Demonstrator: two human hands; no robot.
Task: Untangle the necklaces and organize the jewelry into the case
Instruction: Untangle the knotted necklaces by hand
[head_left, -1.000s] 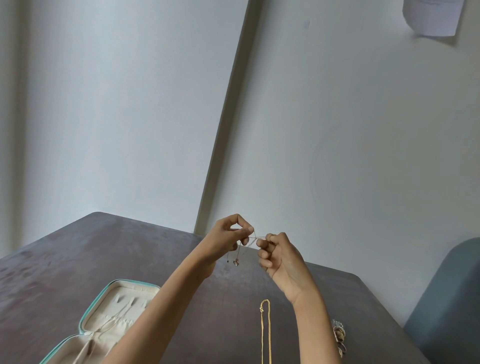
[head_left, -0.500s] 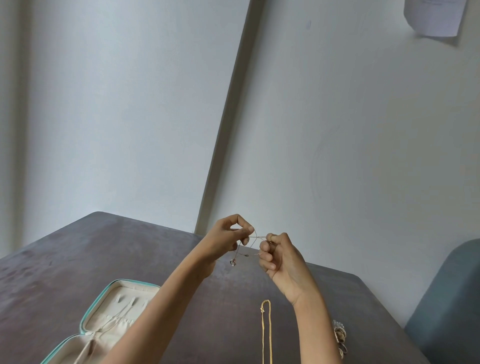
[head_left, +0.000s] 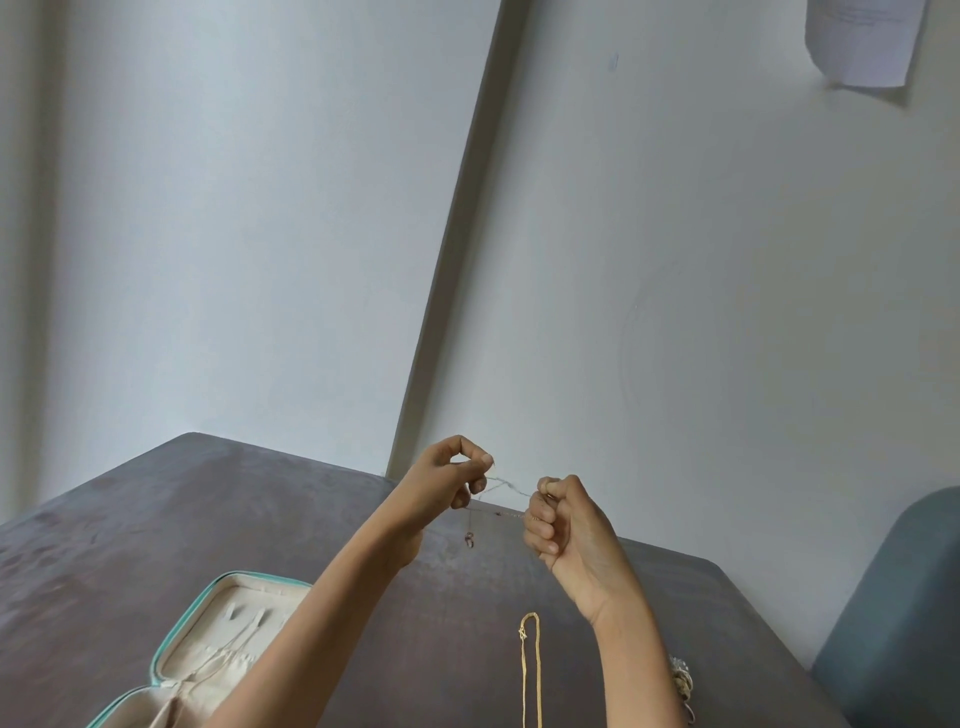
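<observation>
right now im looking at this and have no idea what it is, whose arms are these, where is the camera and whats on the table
There is no machine here. These are a person's own two arms, filmed by one wide-angle camera worn on their head, looking forward and down, so the walls look tilted.

The left hand and the right hand are raised above a dark table. Between them they pinch a thin silvery chain, pulled fairly straight, with a small pendant hanging below it. It looks like they are working out a tangle.

On the table, bottom left, lies an open jewelry case with a teal edge and cream lining; thin pale strands lie inside. Between the forearms lies a gold chain. Beside the right forearm sits a small pale cluster of jewelry, too partly hidden to identify. A grey-blue chair stands at the right.
</observation>
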